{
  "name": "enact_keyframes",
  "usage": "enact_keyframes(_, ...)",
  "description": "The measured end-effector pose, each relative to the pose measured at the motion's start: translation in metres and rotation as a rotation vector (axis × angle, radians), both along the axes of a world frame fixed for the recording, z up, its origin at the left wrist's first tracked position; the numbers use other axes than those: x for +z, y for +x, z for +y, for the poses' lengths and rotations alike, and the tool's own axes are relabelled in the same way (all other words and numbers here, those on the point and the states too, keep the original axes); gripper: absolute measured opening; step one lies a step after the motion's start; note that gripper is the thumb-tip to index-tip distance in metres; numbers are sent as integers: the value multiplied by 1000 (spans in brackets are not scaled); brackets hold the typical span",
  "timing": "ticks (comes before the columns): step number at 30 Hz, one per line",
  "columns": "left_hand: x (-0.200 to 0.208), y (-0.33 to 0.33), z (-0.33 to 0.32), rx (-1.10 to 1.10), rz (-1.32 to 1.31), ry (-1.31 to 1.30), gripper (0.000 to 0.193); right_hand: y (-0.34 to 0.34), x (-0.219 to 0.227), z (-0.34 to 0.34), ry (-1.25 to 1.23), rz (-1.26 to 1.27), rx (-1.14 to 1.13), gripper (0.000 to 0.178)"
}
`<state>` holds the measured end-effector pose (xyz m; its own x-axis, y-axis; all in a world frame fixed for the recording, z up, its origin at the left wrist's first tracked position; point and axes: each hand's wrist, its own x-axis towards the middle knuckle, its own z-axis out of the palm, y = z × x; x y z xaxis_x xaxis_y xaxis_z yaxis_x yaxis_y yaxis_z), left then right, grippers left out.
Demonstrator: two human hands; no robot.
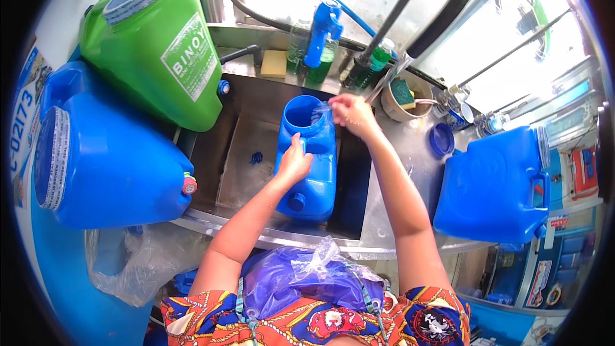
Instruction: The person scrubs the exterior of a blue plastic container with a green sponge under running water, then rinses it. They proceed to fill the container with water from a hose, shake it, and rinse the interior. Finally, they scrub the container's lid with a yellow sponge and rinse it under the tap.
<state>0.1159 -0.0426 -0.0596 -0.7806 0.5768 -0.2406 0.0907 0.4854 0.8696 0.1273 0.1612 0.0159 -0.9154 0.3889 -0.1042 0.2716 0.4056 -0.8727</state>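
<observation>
An open blue water jug [306, 179] stands in the metal sink, its wide round mouth facing up and a small blue cap low on the near side. My left hand [296, 161] is closed around the jug's handle. At the right of the mouth, my right hand [352, 114] has its fingers pinched together on what looks like a strip of clear plastic film [319, 111] by the rim. Its far end is hard to make out. Drops of water wet my right hand. A small dark blue piece [256, 157] lies on the sink floor [240, 182].
Capped green [154, 57] and blue [118, 147] jugs rest at the left; another blue jug [487, 186] is on the right counter. Behind the sink are a yellow sponge [274, 64], green-liquid bottles [322, 57], a blue spray gun [323, 32], and a scrubber tub [405, 110]. A blue lid [441, 139] lies right.
</observation>
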Motion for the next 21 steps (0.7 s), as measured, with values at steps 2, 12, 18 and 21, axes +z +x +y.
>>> enact_keyframes(2,-3,-6,-7,14,-122,9,71,-46,-9,14,7,82,-140,49)
enact_keyframes(12,8,26,-21,2,-434,404,66,-165,-72,38,224,245,-365,68)
enact_keyframes(18,26,23,-32,-55,-430,394,62,-93,8,49,1027,745,75,62)
enact_keyframes(21,30,34,-27,-53,-407,346,61,-59,56,55,1419,833,156,50)
